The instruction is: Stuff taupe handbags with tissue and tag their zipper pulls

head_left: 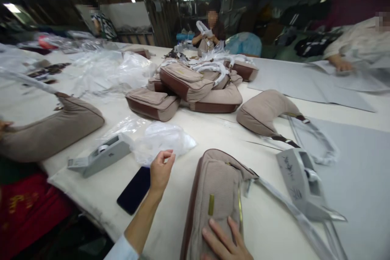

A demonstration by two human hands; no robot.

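Observation:
A beige bag with a gold tag and a wrapped strap lies on the white table right in front of me. My right hand rests flat on its near end, fingers stretched out. My left hand hovers above the table to the bag's left, thumb and fingers pinched together; whether anything is between them is too small to tell. A crumpled clear plastic bag lies just beyond that hand, and a dark phone lies beside my wrist.
Two grey tape dispensers sit at left and right. A pile of beige bags fills the table's middle, another bag lies right, and one left. Grey sheets cover the right side. Other people work at the far edges.

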